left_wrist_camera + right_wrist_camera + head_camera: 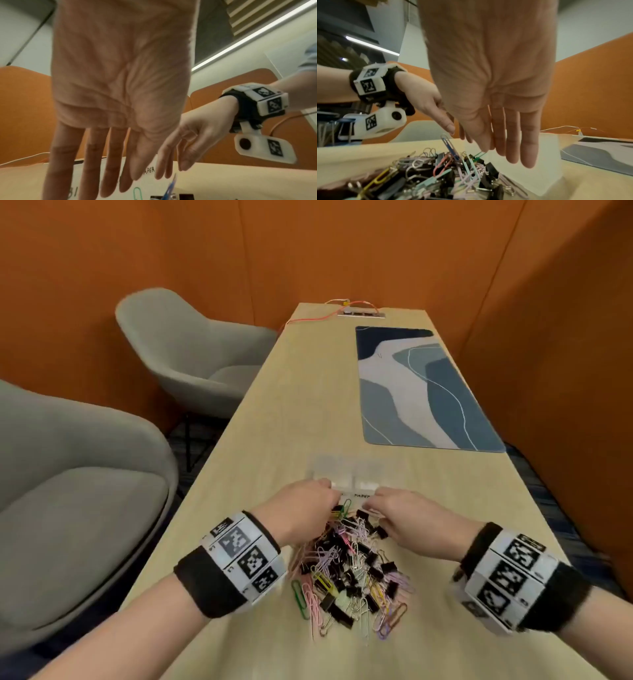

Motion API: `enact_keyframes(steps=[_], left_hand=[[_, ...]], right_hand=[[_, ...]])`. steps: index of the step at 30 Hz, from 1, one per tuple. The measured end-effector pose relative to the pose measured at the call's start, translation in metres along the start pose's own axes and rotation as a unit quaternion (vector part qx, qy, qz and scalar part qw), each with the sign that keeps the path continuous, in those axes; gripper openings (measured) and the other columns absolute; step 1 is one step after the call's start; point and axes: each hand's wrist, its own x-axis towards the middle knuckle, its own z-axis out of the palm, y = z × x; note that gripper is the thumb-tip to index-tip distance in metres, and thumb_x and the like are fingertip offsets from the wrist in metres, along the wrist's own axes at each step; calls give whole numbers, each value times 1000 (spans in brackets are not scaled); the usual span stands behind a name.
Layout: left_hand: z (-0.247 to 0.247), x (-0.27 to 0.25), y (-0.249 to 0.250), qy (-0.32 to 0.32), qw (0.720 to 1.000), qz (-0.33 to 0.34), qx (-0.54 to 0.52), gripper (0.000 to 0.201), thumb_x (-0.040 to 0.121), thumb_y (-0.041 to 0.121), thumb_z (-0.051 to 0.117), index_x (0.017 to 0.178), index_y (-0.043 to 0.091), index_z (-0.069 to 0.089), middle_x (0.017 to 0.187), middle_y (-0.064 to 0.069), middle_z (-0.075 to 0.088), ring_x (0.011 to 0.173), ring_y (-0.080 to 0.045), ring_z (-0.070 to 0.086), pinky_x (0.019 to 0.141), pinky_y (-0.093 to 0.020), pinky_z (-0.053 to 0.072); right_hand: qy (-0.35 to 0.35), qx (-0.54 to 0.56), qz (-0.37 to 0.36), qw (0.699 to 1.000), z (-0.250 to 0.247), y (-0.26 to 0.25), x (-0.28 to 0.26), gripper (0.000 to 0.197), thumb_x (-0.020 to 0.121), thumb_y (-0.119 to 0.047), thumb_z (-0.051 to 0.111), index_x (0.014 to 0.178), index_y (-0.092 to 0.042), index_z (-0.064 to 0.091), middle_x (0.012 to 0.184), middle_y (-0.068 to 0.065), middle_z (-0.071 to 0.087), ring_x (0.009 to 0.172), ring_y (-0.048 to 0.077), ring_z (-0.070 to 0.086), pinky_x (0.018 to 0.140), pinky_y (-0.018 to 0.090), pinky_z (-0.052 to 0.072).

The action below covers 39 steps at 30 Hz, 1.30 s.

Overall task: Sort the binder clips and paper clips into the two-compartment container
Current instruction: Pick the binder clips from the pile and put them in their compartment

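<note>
A tangled pile of black binder clips and coloured paper clips lies on the wooden table, just in front of me. Beyond it stands the clear two-compartment container, blurred, with a label reading PAPER on its near right side. My left hand reaches over the pile's far edge to the container's near left wall, fingers straight and holding nothing. My right hand hovers at the near right wall, fingers likewise straight and empty. In the right wrist view a blue paper clip sticks up from the pile.
A blue and grey patterned mat lies farther back on the right. A power strip with an orange cable sits at the table's far end. Two grey chairs stand left of the table. Orange walls close in on both sides.
</note>
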Motion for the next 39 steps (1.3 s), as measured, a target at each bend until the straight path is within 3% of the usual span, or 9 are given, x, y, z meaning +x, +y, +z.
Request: enact_keyframes(steps=[11,15,21,24,26,30,32,35,39], left_hand=[[11,13,5,-49,996,-36,69,32,88,-1,43,115,4,58,114,-13,61,106,-29,60,92,-40,53],[12,16,9,-31,996,-42,75,26,90,2,43,113,5,54,112,-14,60,105,-31,59,84,-39,51],[21,21,3,16,997,-44,55,20,87,7,52,106,9,57,108,-13,64,102,-31,61,83,-39,53],[22,22,-3,18,999,-46,16,24,87,4,51,109,11,59,111,-10,64,104,-28,60,85,-36,52],[23,21,-6,18,999,-46,2,26,88,4,50,112,10,59,114,-9,63,106,-26,59,85,-32,49],[26,17,-13,30,999,-40,-15,24,89,3,48,109,8,61,115,-10,59,106,-26,57,85,-28,44],[26,14,-16,37,998,-43,-27,23,88,1,49,106,8,62,115,-9,56,105,-26,57,85,-27,44],[21,8,-20,55,996,-45,-58,19,86,6,55,104,9,61,113,-7,52,103,-23,56,89,-30,47],[11,1,-23,107,990,-40,-86,20,84,5,48,101,11,57,103,-6,61,95,-24,58,76,-30,46]], right_hand=[[33,-48,37,998,22,-16,14,33,84,5,46,111,-9,59,110,10,58,100,29,60,81,35,51],[40,-2,57,998,20,-11,13,27,84,2,48,107,-7,59,110,11,56,99,29,58,82,33,47],[90,93,72,989,15,-1,-1,14,79,-2,54,83,-14,54,79,-2,53,79,19,52,63,21,36],[116,156,114,974,7,10,-11,20,83,-4,51,100,-13,56,85,-1,53,78,17,51,65,22,39],[101,187,123,969,3,15,-15,26,88,-3,43,109,-12,56,88,-2,51,68,8,48,55,12,40],[72,177,115,975,11,13,-15,29,88,1,42,105,-6,63,78,-14,46,64,1,46,49,0,40],[80,173,112,975,18,8,-13,29,84,4,43,99,-5,66,79,-12,52,65,5,49,50,3,40],[81,131,92,984,23,2,-11,20,82,0,51,96,-6,65,98,4,65,81,12,50,70,17,39],[56,69,74,993,27,0,-12,15,81,-2,56,94,-10,58,99,5,57,87,16,46,75,23,38]])
